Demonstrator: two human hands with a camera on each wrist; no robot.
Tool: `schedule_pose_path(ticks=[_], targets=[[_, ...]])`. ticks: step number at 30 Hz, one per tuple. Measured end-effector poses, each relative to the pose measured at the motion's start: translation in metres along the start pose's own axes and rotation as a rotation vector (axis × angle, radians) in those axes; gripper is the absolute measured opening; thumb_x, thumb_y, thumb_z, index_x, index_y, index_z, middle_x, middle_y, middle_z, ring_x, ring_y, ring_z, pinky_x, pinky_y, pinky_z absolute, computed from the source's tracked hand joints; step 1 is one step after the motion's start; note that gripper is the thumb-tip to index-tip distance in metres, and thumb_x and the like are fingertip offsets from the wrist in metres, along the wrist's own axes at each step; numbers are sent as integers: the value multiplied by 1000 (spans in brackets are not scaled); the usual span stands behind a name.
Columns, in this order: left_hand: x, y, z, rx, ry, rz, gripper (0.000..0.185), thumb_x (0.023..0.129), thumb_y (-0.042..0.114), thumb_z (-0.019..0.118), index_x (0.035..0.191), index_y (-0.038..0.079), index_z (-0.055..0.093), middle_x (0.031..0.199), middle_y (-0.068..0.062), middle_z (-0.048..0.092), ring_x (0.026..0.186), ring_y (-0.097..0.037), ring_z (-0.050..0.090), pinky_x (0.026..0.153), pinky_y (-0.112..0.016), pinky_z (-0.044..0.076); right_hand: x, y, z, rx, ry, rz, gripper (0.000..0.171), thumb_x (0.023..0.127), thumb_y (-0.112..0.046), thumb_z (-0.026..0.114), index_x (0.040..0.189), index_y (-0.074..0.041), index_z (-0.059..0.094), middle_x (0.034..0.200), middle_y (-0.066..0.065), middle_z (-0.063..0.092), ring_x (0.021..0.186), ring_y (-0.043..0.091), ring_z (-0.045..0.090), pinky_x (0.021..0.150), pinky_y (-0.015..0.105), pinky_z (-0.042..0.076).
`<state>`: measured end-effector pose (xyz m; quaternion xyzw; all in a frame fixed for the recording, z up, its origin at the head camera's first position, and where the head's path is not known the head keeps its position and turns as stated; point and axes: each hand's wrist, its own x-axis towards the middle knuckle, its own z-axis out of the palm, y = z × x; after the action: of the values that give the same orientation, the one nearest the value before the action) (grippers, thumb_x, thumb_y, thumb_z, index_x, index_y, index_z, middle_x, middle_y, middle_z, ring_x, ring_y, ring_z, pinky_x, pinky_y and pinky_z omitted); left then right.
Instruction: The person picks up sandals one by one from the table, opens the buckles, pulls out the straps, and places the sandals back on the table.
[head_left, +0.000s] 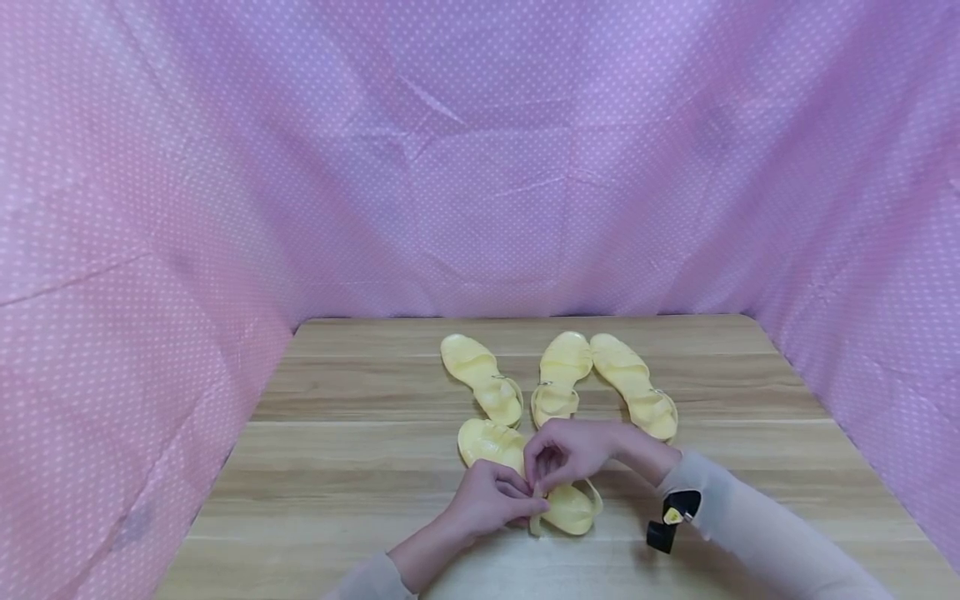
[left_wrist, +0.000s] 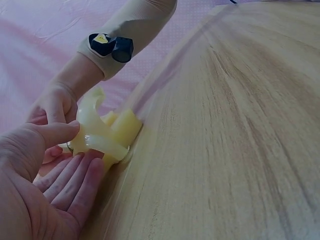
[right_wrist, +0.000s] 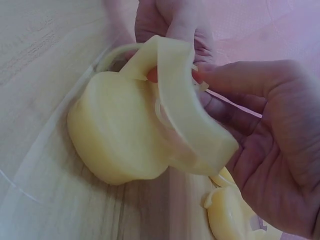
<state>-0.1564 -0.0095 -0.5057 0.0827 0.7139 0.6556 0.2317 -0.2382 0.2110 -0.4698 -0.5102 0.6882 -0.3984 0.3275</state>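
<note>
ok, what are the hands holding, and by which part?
Both the left hand and the right hand pinch the ankle strap of the nearest yellow sandal, at its heel end.

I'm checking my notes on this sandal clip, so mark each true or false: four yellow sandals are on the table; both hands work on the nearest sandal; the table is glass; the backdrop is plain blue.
1. Four yellow sandals lie on the table. True.
2. The left hand and right hand both hold the nearest sandal's strap. True.
3. The table is glass. False: it is wood-grained.
4. The backdrop is plain blue. False: pink-purple cloth with white dots.
</note>
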Motion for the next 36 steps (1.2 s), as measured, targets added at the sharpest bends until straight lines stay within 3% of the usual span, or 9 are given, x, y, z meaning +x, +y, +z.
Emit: schedule_pose_path(ticks=[10,21,29,36], targets=[[1,2,0,18,-7,-1,16,80,5,91,84,-2,78,77,-16,80,69,-18,78,61,-31,65,2,-5,3,-50,28,-38,9,102,-14,73,105,-6,76,94,12,78,81,-5,65,68,21,61],[1,3,1,22,-6,-2,17,80,6,91,84,-2,77,75,-15,79,66,-16,76,60,-32,65,0,-2,5,-49,53,17,4,101,-6,69,100,-5,73,85,14,77,75,-3,63,64,18,58],[1,3,2,27,-12,11,16,80,6,91,84,-2,78,75,-16,79,64,-16,75,59,-31,64,1,-9,7,-151,66,-26,6,102,-11,71,98,-8,74,85,7,77,75,-7,62,64,19,60],[1,2,1,27,-9,11,16,81,6,91,84,-2,78,75,-15,79,63,-15,75,59,-30,64,-1,-10,7,-121,66,5,10,104,-9,67,96,-7,72,81,12,76,74,-7,61,64,18,58]])
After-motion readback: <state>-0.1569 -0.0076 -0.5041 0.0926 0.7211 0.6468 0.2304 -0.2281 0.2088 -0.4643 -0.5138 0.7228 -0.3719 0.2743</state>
